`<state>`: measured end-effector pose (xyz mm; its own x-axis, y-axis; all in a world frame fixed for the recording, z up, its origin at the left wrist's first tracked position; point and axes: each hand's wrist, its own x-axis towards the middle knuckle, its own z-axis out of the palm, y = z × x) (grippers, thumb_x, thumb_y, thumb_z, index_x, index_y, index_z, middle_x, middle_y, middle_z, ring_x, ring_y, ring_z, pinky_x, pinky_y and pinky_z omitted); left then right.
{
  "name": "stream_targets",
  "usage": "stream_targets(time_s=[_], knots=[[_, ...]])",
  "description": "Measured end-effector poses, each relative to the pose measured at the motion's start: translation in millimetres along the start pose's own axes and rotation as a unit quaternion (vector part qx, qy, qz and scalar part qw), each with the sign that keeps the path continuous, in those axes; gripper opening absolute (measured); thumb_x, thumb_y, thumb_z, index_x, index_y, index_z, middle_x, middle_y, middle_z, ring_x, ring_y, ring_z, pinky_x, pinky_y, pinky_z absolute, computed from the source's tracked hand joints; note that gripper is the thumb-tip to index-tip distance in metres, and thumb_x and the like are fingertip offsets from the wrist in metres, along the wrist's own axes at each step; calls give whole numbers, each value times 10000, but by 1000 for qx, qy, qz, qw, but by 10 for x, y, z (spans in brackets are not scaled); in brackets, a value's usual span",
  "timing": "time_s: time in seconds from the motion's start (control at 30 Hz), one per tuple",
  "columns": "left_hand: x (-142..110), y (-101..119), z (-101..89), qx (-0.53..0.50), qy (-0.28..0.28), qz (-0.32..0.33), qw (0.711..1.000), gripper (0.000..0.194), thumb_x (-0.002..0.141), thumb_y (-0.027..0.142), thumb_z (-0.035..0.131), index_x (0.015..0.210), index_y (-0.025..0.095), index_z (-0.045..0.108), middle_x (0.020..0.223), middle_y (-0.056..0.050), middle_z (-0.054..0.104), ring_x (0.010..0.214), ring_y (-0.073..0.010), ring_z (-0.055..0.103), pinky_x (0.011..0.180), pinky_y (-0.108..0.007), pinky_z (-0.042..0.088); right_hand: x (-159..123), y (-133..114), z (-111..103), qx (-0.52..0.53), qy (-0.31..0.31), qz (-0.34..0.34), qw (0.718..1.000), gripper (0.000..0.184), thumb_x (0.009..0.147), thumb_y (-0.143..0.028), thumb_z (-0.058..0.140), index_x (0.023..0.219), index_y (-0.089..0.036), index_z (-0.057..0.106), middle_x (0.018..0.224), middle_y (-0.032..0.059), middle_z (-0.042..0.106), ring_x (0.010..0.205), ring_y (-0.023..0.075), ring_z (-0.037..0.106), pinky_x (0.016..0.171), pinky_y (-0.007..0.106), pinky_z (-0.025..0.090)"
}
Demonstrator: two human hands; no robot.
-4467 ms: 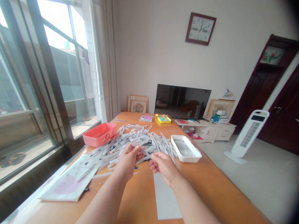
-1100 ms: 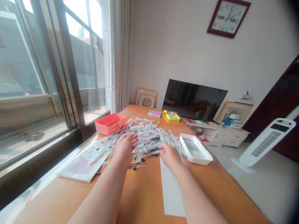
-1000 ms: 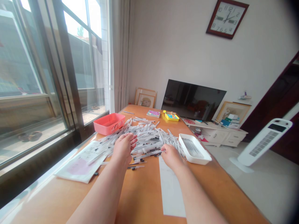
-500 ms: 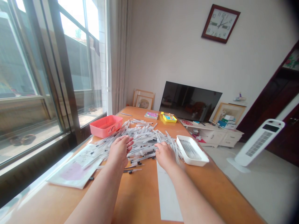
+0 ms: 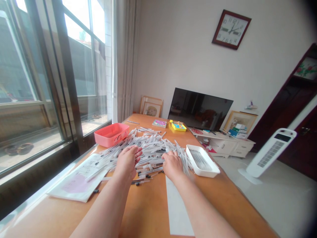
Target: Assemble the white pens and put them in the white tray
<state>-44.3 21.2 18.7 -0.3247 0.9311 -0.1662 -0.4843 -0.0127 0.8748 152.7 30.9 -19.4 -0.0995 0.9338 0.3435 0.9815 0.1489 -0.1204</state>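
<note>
A large heap of clear-barrelled pens with black caps [image 5: 148,148] is spread across the wooden table. At the heap's near left side is my left hand [image 5: 127,161], palm turned inward, its fingers loosely bent and a little apart with nothing visible in them. Opposite it, my right hand [image 5: 172,165] hovers low at the heap's right part, thumb and fingers apart and pointing down at the pens. Its fingertips are partly hidden. Several loose pens [image 5: 141,180] lie between the hands, at the near edge of the heap. A white paper strip [image 5: 178,208] runs under my right forearm.
A pink basket [image 5: 109,137] stands behind the heap on the left. On the right is a white tray [image 5: 205,167] holding thin pen parts. A printed bag [image 5: 76,181] lies at left. A yellow box [image 5: 178,126] and a booklet [image 5: 159,123] sit at the far end.
My right hand's fingers have spread and shifted slightly left. A pen with a dark tip now shows between the hands. My left hand stays nearly in place.
</note>
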Motion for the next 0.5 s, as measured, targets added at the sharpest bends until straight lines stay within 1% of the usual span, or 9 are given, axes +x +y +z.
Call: stream_targets(time_s=[0.2, 0.33, 0.4, 0.43, 0.47, 0.5], knots=[[16, -76, 16, 18, -19, -10, 1000, 309, 731, 299, 730, 986, 157, 629, 1004, -132, 726, 732, -141, 666, 584, -221, 446, -26, 29, -41, 21, 11, -3, 1000, 161, 841, -130, 568, 916, -256, 633, 1035, 59, 648, 1051, 252, 493, 847, 326, 340], [-12, -87, 32, 32, -34, -12, 999, 314, 739, 335, 722, 985, 168, 624, 1013, -120, 726, 746, -137, 657, 612, -231, 440, -52, 67, -71, 81, 41, -13, 996, 145, 810, -133, 602, 897, -248, 613, 953, 44, 665, 1032, 248, 511, 852, 329, 351], [-59, -86, 46, 56, -51, -11, 997, 321, 735, 356, 725, 977, 174, 623, 1024, -114, 723, 760, -145, 654, 632, -248, 448, -48, 86, -93, 137, 60, 0, 989, 111, 819, -176, 608, 907, -244, 618, 913, 44, 661, 990, 243, 534, 842, 336, 369], [-90, -89, 57, 74, -65, -9, 995, 321, 733, 368, 727, 969, 176, 622, 1023, -110, 721, 766, -151, 653, 642, -258, 451, -42, 90, -106, 182, 60, 12, 981, 89, 830, -206, 605, 911, -239, 621, 893, 42, 657, 951, 235, 550, 825, 334, 383], [-124, -94, 70, 97, -81, -9, 992, 321, 728, 374, 731, 955, 176, 622, 1011, -107, 720, 765, -158, 650, 649, -269, 453, -36, 88, -123, 239, 53, 23, 969, 77, 840, -239, 600, 914, -233, 623, 876, 37, 654, 904, 223, 564, 803, 329, 399], [-159, -102, 85, 121, -97, -11, 988, 319, 725, 384, 735, 939, 175, 623, 993, -104, 718, 763, -164, 647, 654, -276, 453, -32, 79, -146, 306, 39, 31, 951, 88, 848, -271, 595, 918, -226, 623, 863, 31, 653, 857, 208, 574, 781, 321, 414]])
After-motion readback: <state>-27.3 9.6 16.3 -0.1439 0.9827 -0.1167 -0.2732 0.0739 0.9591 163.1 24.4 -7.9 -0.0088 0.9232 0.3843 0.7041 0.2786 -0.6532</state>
